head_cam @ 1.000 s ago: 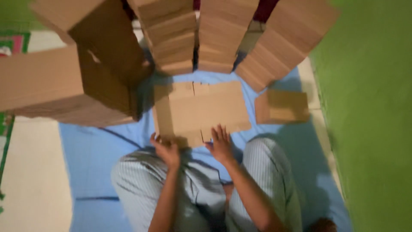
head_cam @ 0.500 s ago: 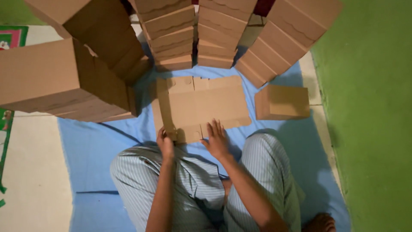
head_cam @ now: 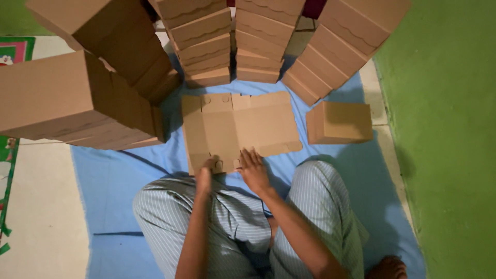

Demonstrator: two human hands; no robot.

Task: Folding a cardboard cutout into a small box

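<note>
A flat, unfolded brown cardboard box blank (head_cam: 243,126) lies on the blue cloth (head_cam: 119,175) in front of my crossed legs. My left hand (head_cam: 205,173) pinches the near flap of the blank at its lower left edge. Beside it, my right hand (head_cam: 253,168) rests with spread fingers on the same near edge. A small folded brown box (head_cam: 339,122) stands on the cloth just right of the blank.
Stacks of folded brown boxes ring the far side: tall leaning stacks at left (head_cam: 77,98), in the middle (head_cam: 206,44) and at right (head_cam: 336,46). A green wall (head_cam: 444,129) runs along the right. Pale floor tiles (head_cam: 41,217) lie left of the cloth.
Both hands have slid a little along the near edge of the blank. The left hand now closes on the flap. The camera view has shifted slightly.
</note>
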